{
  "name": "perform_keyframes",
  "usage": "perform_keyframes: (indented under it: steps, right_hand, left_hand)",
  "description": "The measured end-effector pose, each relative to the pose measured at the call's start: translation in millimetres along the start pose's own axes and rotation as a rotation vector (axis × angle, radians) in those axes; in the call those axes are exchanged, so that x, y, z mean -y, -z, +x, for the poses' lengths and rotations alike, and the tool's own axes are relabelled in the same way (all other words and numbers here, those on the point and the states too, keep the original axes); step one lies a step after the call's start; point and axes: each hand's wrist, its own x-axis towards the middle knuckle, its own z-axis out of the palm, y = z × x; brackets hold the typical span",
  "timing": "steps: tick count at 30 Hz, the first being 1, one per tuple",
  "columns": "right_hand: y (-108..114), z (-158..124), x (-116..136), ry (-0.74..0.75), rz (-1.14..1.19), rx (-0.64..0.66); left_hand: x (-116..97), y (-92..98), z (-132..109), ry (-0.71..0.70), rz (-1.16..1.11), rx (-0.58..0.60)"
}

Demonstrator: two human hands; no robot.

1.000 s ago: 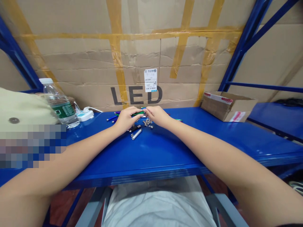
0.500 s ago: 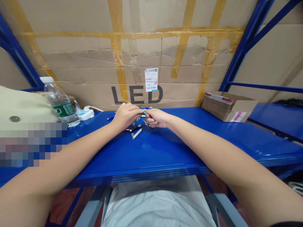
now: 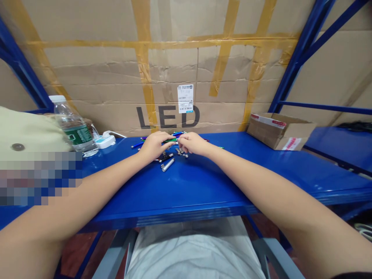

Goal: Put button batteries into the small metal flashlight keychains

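Observation:
My left hand (image 3: pixel 154 147) is closed in a pinch on a slim green penlight-like tube (image 3: pixel 172 140), which points right. At the tube's right end are the curled fingers of my right hand (image 3: pixel 192 143); what they pinch is too small to make out. Below my fingers lies a small heap of button cells (image 3: pixel 180 151). Nearer me on the blue tabletop rest a silver tube (image 3: pixel 167 165) and a black tube (image 3: pixel 166 157). More coloured tubes, among them a blue tube (image 3: pixel 136 145), lie behind and beside my left hand, partly hidden by it.
A water bottle (image 3: pixel 76 130) and a white power strip (image 3: pixel 105 141) stand at the left, near a person's pale sleeve (image 3: pixel 31 128). An open cardboard box (image 3: pixel 270 133) sits at the right. A large taped carton (image 3: pixel 116 85) walls off the back of the blue table (image 3: pixel 186 190).
My right hand has drawn slightly back from my left, opening a small gap between them. More of the button cells and of the green tube now shows.

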Motion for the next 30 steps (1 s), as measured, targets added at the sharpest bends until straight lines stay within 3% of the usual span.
perform_keyframes:
  steps: [4,6,11,15,18,21,26,30]
  right_hand:
    - [-7.0,1.1,6.1,-0.142,0.423,0.079]
    - [-5.4,1.5,9.2,-0.159,0.47,0.105]
    - [33.3,-2.8,2.7,-0.2,-0.014,0.267]
    - [85.2,-16.6,-26.2,-0.35,-0.532,0.25]
    - [106.6,-25.2,-45.4,-0.478,-0.591,0.347]
    - [103.3,-25.5,-51.1,-0.412,-0.495,0.367]
    - [77.3,-17.7,-40.6,-0.376,-0.653,0.367]
    - [68.9,-16.1,-34.7,-0.356,-0.698,0.348]
  left_hand:
    - [-3.6,5.5,-1.8,-0.05,0.18,-0.045]
    - [-4.8,6.8,-1.8,-0.054,0.231,-0.041]
    - [-5.3,-2.3,-1.0,-0.041,0.205,0.063]
    - [-2.9,-10.5,-4.0,-0.025,0.174,0.153]
    - [-0.1,-11.1,-6.5,0.011,0.194,0.15]
    - [1.1,-9.9,-7.0,0.024,0.203,0.164]
    - [0.0,-9.7,-5.8,0.003,0.178,0.187]
    - [0.8,-9.9,-5.7,-0.011,0.182,0.207]
